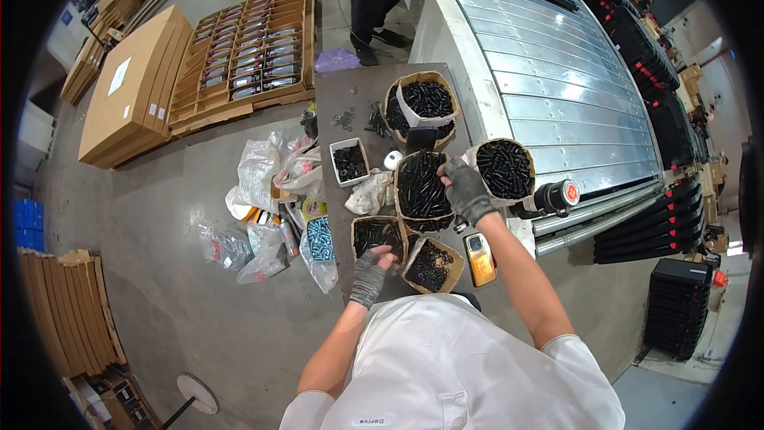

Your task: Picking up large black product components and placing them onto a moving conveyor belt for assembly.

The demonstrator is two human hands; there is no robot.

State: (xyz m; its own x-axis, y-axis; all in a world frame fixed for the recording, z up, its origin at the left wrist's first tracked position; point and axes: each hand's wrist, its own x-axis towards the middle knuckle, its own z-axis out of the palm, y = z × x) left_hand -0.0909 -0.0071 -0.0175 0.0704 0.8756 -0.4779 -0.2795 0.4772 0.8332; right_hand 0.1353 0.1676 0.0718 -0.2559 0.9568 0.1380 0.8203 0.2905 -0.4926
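Perhaps slim black rod-shaped fasteners (422, 189), nine o'clock from the half-curled, grey-gloved right hand (465, 189), could spill if it catches their brown cardboard box (397, 193), while the grey-gloved left hand (369, 277), toward eight o'clock, bends loosely, each one's grip I cannot tell.

left hand (370, 277) is kinda half curled, gloved up to the bare fingertips (387, 252), right hand (469, 189) is farther out and right of those, also gloved, fingers (446, 178) bent inward, forearms (527, 280) slanting back behind them
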